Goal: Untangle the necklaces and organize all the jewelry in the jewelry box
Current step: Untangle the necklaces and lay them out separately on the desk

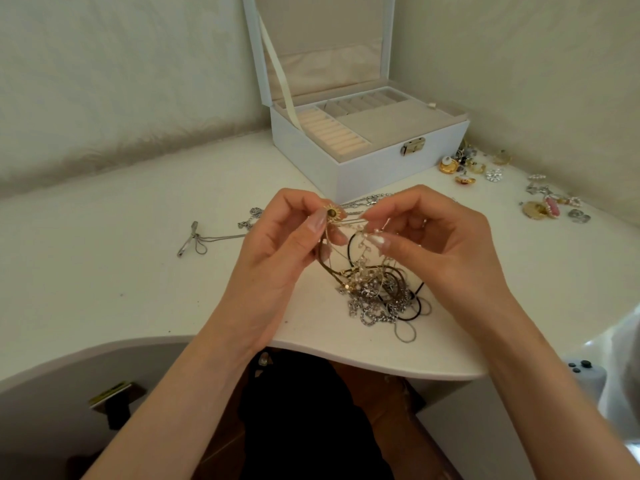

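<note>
L hand [273, 251] pinches gold pendant [333, 213] | R hand [436, 247] grips tangle [375, 285]

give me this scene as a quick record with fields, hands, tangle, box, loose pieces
left hand: raised over the table, pinching a gold sun-shaped pendant
right hand: pinching a thin strand beside the pendant
tangle: knot of necklaces, silver chains, gold pieces and black cord, lying near the table's front edge, strands rising to both hands
jewelry box: white, lid open, compartments look empty
separate necklace: silver chain lying apart, left of the hands
loose pieces: earrings and rings scattered right of the box
table: white
</note>
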The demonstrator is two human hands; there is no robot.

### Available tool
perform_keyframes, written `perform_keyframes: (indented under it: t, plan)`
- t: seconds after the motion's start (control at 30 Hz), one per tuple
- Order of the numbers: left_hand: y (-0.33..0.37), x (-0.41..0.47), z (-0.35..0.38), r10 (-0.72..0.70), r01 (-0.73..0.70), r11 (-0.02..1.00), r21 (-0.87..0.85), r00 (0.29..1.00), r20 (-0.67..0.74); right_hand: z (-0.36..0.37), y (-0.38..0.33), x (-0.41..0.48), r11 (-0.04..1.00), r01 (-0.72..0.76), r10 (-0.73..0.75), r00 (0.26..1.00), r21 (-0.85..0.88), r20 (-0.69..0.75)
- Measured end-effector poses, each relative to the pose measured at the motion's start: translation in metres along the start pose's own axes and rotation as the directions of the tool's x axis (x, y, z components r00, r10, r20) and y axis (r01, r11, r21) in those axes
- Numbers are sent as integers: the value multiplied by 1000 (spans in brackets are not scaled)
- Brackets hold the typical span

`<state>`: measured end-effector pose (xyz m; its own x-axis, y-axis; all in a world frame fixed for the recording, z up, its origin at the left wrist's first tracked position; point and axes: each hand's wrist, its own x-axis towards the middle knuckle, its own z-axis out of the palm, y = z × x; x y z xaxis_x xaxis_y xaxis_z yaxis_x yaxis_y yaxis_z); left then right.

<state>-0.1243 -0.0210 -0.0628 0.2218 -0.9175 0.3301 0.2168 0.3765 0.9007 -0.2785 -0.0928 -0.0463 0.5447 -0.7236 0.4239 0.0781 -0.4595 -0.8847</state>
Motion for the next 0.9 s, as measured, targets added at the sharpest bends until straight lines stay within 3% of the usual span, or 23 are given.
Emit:
perform_keyframes:
  t: [0.33,0.6,0.9]
  plan:
    - [-2,0,-1,-4,2,992,127,1000,19,-2,-2,0,992,66,-61,997,105,-46]
    - [-1,-1,0,-16,11,987,159,999,30,1,2,2,995,33,-34,999,-89,-4]
    - [-3,-2,4,-6,-7,982,188,997,71,1,0,1,996,49,-50,999,-77,-17]
